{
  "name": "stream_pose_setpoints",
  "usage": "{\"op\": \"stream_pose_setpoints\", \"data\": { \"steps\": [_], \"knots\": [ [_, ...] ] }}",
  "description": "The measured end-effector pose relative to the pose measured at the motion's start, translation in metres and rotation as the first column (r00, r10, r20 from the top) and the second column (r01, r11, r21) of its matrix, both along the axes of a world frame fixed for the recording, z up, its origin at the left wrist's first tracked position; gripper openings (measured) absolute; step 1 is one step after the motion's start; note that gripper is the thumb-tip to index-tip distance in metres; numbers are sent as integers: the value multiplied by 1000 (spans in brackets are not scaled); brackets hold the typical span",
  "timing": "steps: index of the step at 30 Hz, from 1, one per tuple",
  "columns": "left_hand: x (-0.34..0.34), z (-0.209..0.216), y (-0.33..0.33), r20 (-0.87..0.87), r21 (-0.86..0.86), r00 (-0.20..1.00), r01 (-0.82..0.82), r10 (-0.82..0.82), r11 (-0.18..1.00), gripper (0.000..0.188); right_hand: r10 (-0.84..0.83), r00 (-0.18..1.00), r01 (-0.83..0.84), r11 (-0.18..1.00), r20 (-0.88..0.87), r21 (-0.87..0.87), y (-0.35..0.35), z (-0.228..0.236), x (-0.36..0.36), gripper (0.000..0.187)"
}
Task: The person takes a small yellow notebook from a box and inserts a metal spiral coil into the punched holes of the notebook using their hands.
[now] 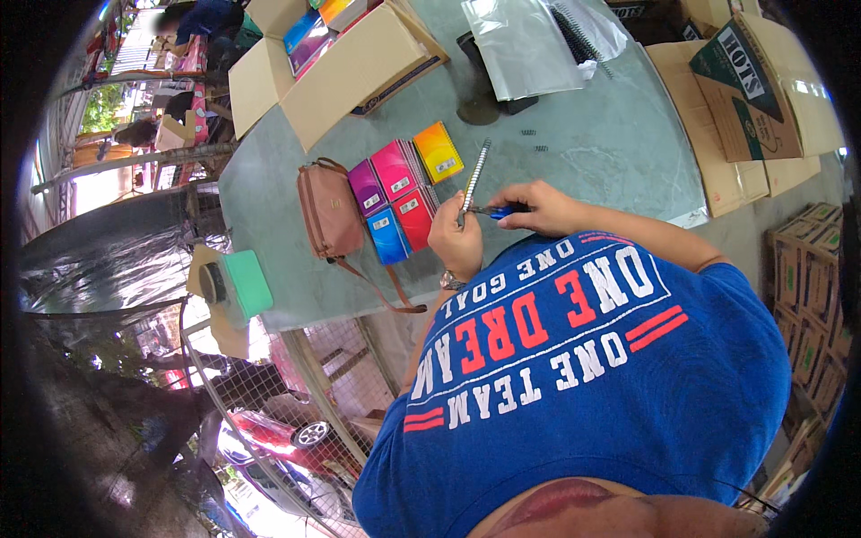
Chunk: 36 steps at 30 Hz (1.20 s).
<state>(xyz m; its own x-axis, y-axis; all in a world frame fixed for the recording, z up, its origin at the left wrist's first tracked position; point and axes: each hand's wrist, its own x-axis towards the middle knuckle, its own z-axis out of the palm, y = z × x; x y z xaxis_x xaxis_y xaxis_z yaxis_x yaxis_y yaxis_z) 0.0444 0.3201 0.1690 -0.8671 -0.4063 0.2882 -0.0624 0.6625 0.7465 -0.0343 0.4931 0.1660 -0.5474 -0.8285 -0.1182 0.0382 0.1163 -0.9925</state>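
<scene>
My left hand (456, 238) is closed around the lower end of a spiral notebook (478, 170), which stands up nearly edge-on, its coil facing me. My right hand (536, 208) grips blue-handled pliers (500, 212). Their tip meets the low end of the coil beside my left fingers; whether the jaws bite the wire is too small to tell. Left of my hands lie several small spiral notebooks in rows: purple, a pink one (395, 169), a red one (414, 215), a blue one (387, 237) and a yellow one (438, 151). Two short black coil pieces (541, 149) lie beyond my right hand.
A tan shoulder bag (330, 211) sits left of the notebooks on the glass-topped table (592, 170). An open carton (359, 72) with colourful notebooks stands at far left. Clear plastic sheets (525, 54) and black coils (578, 36) lie at the back. More cartons (749, 90) are at right.
</scene>
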Motion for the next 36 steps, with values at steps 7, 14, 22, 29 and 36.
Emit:
{"op": "stream_pose_setpoints", "data": {
  "steps": [7, 14, 22, 29, 36],
  "knots": [
    [2, -6, -6, 19, -77, 1000, 23, -21, 997, 18, 137, 685, -138, 989, 716, -58, 3, 7, -14, 34],
    [-7, 5, -40, 417, 458, 856, 93, -306, 884, 18, 12, 933, 29, 994, -360, 109, 8, 8, -42, 51],
    [-19, 6, -13, 114, 435, 992, -3, -52, 901, 47, -180, 958, 196, 979, -224, 50, -11, -16, -38, 40],
    [8, -22, 2, 278, 956, 900, -294, -336, 3, 51, -378, 574, 508, 860, 726, 45, -30, -3, -22, 32],
    [-6, -5, 7, 83, 996, 980, -86, -180, -7, 32, -464, 821, 450, 884, 331, 125, -32, -9, -21, 28]
  ]
}}
